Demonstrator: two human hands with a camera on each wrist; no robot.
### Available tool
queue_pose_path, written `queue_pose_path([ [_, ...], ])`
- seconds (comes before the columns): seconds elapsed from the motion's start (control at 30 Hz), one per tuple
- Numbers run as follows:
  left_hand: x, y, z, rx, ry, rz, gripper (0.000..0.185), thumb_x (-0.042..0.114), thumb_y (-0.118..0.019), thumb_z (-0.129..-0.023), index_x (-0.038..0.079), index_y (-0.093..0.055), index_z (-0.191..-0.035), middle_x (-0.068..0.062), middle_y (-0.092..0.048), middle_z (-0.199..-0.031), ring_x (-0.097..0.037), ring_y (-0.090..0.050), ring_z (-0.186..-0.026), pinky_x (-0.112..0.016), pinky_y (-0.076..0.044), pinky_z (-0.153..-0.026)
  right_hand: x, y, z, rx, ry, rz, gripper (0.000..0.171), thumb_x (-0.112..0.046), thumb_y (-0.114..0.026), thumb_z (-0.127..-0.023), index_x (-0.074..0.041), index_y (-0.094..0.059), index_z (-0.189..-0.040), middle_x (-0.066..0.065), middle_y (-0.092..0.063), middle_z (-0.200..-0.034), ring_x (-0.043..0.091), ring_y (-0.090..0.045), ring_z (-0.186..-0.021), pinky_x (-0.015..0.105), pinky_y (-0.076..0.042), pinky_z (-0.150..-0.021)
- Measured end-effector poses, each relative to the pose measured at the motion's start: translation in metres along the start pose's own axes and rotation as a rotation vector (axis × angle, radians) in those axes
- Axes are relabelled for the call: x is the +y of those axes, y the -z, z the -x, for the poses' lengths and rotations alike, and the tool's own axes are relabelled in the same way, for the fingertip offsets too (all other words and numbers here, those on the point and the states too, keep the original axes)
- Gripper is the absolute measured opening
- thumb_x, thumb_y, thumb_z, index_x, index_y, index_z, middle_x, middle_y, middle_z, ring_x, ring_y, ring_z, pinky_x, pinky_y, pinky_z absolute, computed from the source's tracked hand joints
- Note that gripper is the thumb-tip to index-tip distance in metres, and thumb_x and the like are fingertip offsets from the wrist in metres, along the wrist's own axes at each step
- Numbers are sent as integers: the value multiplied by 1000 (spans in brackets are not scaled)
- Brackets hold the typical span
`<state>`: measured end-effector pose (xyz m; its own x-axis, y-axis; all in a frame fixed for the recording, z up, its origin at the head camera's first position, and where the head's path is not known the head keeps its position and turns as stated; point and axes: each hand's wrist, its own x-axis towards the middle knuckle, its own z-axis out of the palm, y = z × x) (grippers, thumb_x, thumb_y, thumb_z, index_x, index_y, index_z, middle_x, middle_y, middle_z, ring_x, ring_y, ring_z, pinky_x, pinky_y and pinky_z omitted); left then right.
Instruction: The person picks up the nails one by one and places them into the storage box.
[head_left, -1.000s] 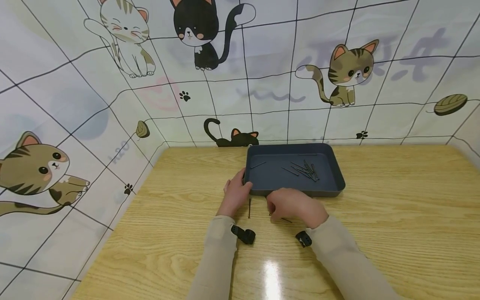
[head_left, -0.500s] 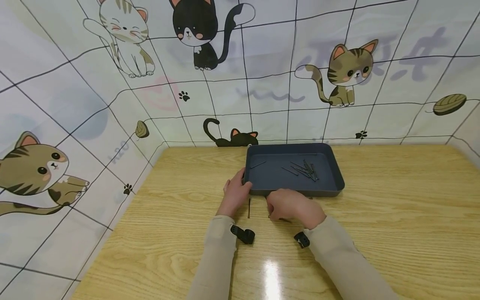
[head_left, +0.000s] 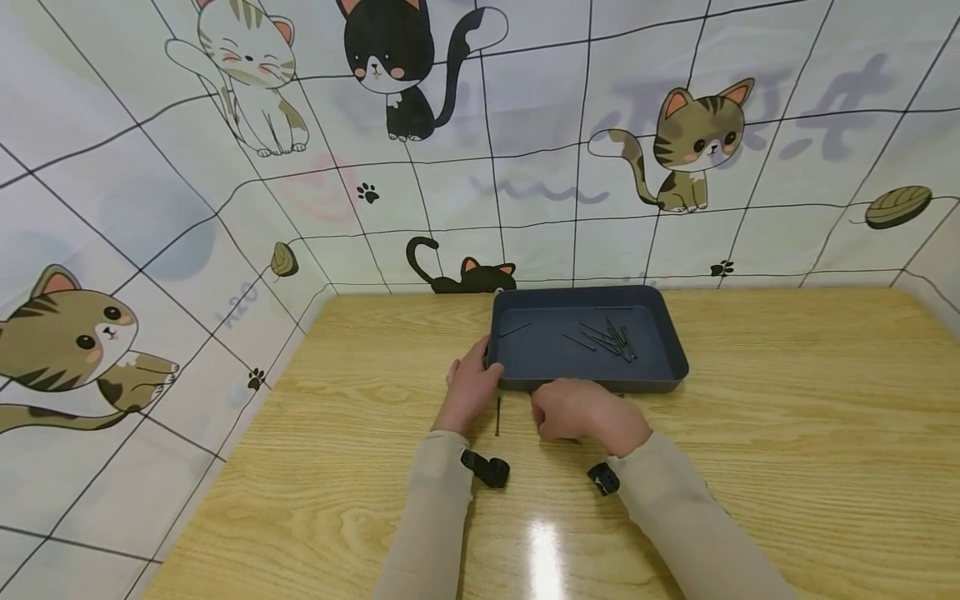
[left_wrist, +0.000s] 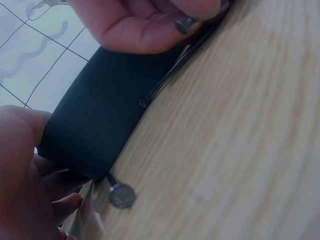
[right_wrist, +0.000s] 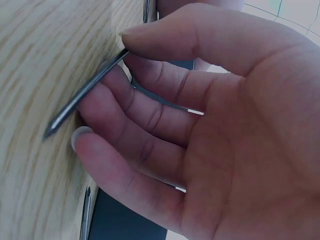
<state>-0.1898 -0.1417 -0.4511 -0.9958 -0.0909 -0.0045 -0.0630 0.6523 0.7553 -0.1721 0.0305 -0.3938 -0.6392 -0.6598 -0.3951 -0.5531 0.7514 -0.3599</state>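
A dark blue-grey tray point(head_left: 592, 387) stands on the wooden table, with several thin dark nails point(head_left: 615, 340) lying in it. My left hand point(head_left: 474, 387) holds its near left corner, thumb by the rim and fingers around the side. In front of the tray, my right hand point(head_left: 581, 412) pinches a nail point(right_wrist: 82, 95) between thumb and fingers, its pointed end near the tabletop. The head of that nail shows at the fingertips in the left wrist view. Another nail point(head_left: 498, 417) lies on the table between my hands, and one more nail point(left_wrist: 160, 86) lies along the tray's front wall.
A patterned sheet point(head_left: 540, 192) with cartoon cats and grid lines rises behind the table and at the left. Bare wood point(head_left: 810, 433) stretches to the right of the tray. Each wrist carries a small black camera point(head_left: 487, 468).
My right hand has closed in over the nail in front of the tray, covering more of it, and shifted slightly left. The left hand and tray stay in place.
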Motion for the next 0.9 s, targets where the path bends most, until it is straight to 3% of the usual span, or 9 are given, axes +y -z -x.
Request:
queue_pose_path([
  [0.37, 0, 0, -2, 3, 6, -12, 56, 20, -43, -84, 15, -34, -139, -1, -38, -138, -17, -33, -126, -41, -5, -104, 1, 2, -2, -15, -11, -50, 18, -9, -62, -79, -18, -62, -95, -6, -56, -90, 14, -51, -76, 33, -43, -66],
  [0.9, 1, -1, -1, 10, -1, -18, 55, 19, -44, -84, 13, -35, -138, -3, -39, -137, -19, -33, -126, -43, -7, -104, 5, 5, 2, 36, 35, -43, 12, -10, -60, -81, -15, -67, -90, -6, -59, -85, 15, -55, -78, 33, -45, -70],
])
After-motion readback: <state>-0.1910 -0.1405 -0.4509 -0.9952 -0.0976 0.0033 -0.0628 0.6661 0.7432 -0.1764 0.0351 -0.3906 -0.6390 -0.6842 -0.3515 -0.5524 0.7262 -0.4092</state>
